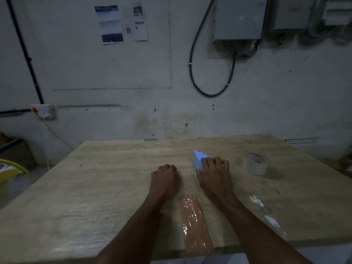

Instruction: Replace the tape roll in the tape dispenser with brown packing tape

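On the wooden table (99,183) my right hand (215,178) rests over a light blue tape dispenser (199,159), fingers curled on its near end. My left hand (165,180) lies just left of it as a closed fist on the tabletop, holding nothing that I can see. A strip of brown packing tape (195,223) is stuck flat on the table, running from between my forearms to the front edge. A clear tape roll (255,163) stands alone to the right of the dispenser. Whether a roll sits in the dispenser is hidden by my hand.
The table's far edge meets a stained wall with a looped black cable (192,69) and metal boxes (239,18). A wall socket (44,111) is at the left. A cardboard box (13,149) and a yellow object (9,172) sit left of the table.
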A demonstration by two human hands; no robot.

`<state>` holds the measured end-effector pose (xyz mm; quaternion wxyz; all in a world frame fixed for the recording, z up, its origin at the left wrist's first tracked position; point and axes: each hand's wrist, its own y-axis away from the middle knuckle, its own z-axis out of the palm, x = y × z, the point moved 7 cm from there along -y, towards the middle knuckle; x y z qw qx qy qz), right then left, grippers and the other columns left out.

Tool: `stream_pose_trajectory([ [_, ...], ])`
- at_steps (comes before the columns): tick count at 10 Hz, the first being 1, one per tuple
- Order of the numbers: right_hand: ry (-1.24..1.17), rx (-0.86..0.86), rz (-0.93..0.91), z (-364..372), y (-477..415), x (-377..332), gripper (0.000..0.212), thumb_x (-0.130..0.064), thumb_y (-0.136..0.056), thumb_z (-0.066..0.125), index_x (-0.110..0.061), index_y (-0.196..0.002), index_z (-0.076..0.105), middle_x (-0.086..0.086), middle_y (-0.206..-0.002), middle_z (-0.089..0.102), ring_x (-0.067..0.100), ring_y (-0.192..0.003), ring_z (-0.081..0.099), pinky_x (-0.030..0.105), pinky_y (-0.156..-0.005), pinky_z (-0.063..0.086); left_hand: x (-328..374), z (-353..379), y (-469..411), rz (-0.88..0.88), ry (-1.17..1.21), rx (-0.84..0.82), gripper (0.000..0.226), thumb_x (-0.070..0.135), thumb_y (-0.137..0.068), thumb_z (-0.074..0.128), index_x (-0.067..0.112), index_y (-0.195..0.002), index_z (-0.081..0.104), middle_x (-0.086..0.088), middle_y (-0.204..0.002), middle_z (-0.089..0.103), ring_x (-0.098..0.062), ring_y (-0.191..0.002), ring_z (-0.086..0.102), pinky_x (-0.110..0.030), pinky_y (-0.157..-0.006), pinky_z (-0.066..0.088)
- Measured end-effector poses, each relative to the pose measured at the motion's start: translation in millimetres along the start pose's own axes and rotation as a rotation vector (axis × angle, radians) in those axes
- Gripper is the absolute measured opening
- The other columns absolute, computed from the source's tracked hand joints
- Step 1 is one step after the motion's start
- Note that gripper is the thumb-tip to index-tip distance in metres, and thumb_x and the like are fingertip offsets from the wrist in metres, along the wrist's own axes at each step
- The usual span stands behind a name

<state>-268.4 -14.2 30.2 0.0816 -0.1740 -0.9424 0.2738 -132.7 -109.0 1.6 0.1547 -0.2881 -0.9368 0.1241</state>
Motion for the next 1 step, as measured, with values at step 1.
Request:
stream_pose_trajectory([
  [1,-0.019,0.066,-0.060,-2.6,-12.7,-12.9,0.037,-0.041,-0.088,0.047,-0.015,-0.106,0.067,0.006,-0.104,0.069,0.030,-0.095,0.058,0.045,-0.086,0.039,-0.7,0.1,-8.5,0.024,-0.008,0.003,0.043,0.043,-0.095,0.042,0.023,-0.133,0.050,-0.001,-0.135,0.055,-0.023,-0.121,0.051,-0.044,-0.100,0.037],
])
